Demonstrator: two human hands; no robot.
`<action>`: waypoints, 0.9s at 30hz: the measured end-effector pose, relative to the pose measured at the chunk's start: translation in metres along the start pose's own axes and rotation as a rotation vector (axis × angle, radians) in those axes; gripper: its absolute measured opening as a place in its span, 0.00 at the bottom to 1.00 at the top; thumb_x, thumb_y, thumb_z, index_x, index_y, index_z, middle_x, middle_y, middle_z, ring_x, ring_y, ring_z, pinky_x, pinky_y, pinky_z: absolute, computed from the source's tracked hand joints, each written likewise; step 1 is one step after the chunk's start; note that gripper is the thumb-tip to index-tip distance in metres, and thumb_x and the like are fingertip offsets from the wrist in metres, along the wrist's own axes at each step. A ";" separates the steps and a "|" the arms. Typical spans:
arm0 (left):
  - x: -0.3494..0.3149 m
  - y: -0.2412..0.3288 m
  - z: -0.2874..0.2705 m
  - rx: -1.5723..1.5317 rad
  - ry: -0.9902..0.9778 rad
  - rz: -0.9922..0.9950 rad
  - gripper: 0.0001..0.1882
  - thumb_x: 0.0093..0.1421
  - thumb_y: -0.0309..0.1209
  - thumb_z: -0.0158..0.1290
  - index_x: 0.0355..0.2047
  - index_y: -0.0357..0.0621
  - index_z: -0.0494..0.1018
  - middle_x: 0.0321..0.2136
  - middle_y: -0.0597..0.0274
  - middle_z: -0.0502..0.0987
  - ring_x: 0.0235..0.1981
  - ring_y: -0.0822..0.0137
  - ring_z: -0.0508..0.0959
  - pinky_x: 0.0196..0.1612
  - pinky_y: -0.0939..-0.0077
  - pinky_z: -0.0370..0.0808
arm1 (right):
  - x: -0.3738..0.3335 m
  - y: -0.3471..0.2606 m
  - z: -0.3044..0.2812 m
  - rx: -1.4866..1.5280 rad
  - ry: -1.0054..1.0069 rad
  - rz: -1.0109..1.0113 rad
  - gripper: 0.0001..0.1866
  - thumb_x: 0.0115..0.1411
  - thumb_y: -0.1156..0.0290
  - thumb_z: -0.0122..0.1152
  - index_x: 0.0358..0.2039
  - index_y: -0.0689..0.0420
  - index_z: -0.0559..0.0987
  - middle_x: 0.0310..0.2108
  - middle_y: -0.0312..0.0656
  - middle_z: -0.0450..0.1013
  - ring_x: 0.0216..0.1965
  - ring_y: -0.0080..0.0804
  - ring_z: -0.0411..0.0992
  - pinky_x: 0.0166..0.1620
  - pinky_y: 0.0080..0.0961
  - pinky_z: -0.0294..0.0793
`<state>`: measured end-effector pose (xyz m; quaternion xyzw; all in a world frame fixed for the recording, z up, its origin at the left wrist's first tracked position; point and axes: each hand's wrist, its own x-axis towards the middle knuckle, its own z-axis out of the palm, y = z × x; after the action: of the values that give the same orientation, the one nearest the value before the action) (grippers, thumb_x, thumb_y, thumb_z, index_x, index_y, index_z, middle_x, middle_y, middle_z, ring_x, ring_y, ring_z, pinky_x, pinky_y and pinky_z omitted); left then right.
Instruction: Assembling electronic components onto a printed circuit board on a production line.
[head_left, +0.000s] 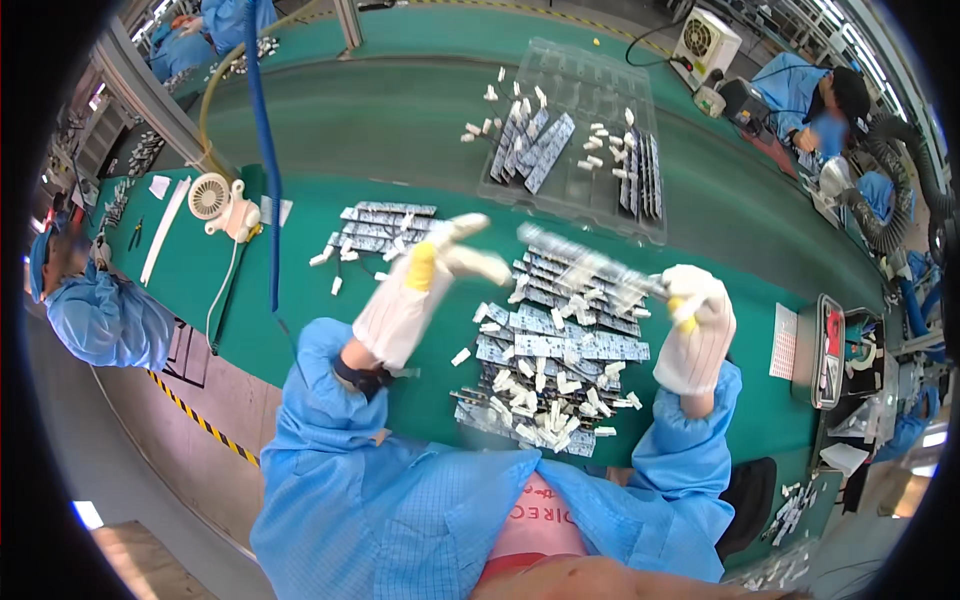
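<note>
My right hand (pixel 697 300), in a white glove with yellow at the thumb, grips one end of a long narrow circuit board (pixel 580 262) with white connectors. That board is blurred and tilted above the pile of circuit boards (pixel 580 347) in front of me. White connectors on short leads lie over the pile. My left hand (pixel 440 265), gloved the same way and slightly blurred, has its fingers apart with nothing between them. It reaches over the right end of a smaller row of boards (pixel 390 215).
Beyond the green table, a clear plastic tray (pixel 590 75) holds more boards. A white fan (pixel 212 200) stands left, near a hanging blue hose (pixel 265 150). At right are a paper sheet (pixel 785 340) and a tool box (pixel 828 350). Other people in blue work nearby.
</note>
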<state>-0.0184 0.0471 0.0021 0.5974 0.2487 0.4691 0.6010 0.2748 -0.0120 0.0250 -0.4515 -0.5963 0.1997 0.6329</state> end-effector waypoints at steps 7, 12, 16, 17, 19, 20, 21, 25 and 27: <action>-0.025 0.002 0.035 0.212 0.130 -0.127 0.12 0.60 0.26 0.46 0.43 0.37 0.71 0.36 0.59 0.77 0.33 0.70 0.77 0.39 0.77 0.72 | -0.023 -0.024 -0.002 -0.354 -0.281 -0.241 0.28 0.49 0.56 0.66 0.46 0.58 0.71 0.49 0.49 0.67 0.54 0.47 0.64 0.54 0.38 0.65; -0.024 0.019 0.040 0.403 0.079 -0.077 0.13 0.58 0.21 0.50 0.44 0.38 0.71 0.36 0.60 0.78 0.35 0.70 0.77 0.42 0.78 0.72 | -0.028 -0.035 -0.012 -0.001 -0.155 0.395 0.29 0.59 0.49 0.57 0.49 0.61 0.69 0.36 0.40 0.70 0.34 0.25 0.69 0.37 0.18 0.68; -0.035 0.013 0.043 -0.116 0.017 -0.208 0.21 0.61 0.34 0.54 0.49 0.34 0.67 0.43 0.54 0.76 0.43 0.66 0.76 0.47 0.73 0.71 | -0.030 -0.027 -0.013 0.103 -0.101 0.534 0.22 0.62 0.55 0.55 0.46 0.61 0.71 0.19 0.30 0.67 0.14 0.12 0.59 0.20 0.07 0.54; -0.036 0.012 0.046 -0.083 0.024 -0.148 0.23 0.59 0.34 0.55 0.50 0.33 0.66 0.43 0.53 0.75 0.43 0.67 0.76 0.48 0.74 0.71 | -0.026 -0.032 -0.015 0.076 -0.132 0.553 0.19 0.62 0.58 0.53 0.46 0.61 0.71 0.20 0.31 0.68 0.16 0.13 0.60 0.20 0.09 0.55; -0.037 0.007 0.050 -0.069 0.112 -0.079 0.26 0.53 0.34 0.61 0.50 0.37 0.68 0.40 0.58 0.76 0.38 0.72 0.76 0.43 0.79 0.72 | -0.026 -0.026 -0.022 0.083 -0.168 0.529 0.19 0.62 0.58 0.53 0.45 0.61 0.71 0.20 0.31 0.67 0.16 0.12 0.60 0.20 0.09 0.54; -0.038 0.006 0.048 -0.068 0.119 -0.084 0.26 0.53 0.34 0.61 0.50 0.37 0.68 0.40 0.58 0.76 0.38 0.72 0.76 0.43 0.79 0.72 | -0.026 -0.024 -0.023 0.088 -0.200 0.500 0.19 0.62 0.58 0.53 0.45 0.62 0.71 0.20 0.31 0.67 0.16 0.12 0.60 0.20 0.09 0.54; -0.037 0.004 0.043 0.103 0.093 0.007 0.26 0.52 0.35 0.61 0.49 0.37 0.70 0.39 0.58 0.76 0.37 0.70 0.76 0.41 0.78 0.73 | -0.027 -0.027 -0.022 0.102 -0.173 0.532 0.20 0.62 0.57 0.53 0.45 0.62 0.71 0.20 0.31 0.67 0.16 0.12 0.60 0.20 0.08 0.53; -0.036 0.004 0.036 0.355 0.093 0.127 0.24 0.47 0.38 0.63 0.43 0.40 0.75 0.38 0.57 0.76 0.32 0.67 0.78 0.36 0.78 0.75 | -0.027 -0.030 -0.022 0.180 -0.153 0.481 0.22 0.62 0.57 0.54 0.47 0.63 0.70 0.23 0.31 0.68 0.17 0.12 0.61 0.22 0.07 0.55; -0.036 0.004 0.035 0.336 0.109 0.150 0.24 0.45 0.38 0.63 0.42 0.41 0.75 0.38 0.57 0.77 0.31 0.68 0.77 0.35 0.78 0.75 | -0.027 -0.034 -0.023 0.147 -0.149 0.485 0.25 0.61 0.55 0.56 0.47 0.65 0.70 0.20 0.33 0.68 0.17 0.15 0.63 0.22 0.10 0.58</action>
<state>-0.0054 -0.0011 0.0020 0.6798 0.3107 0.4961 0.4419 0.2810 -0.0579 0.0399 -0.5181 -0.4996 0.4211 0.5520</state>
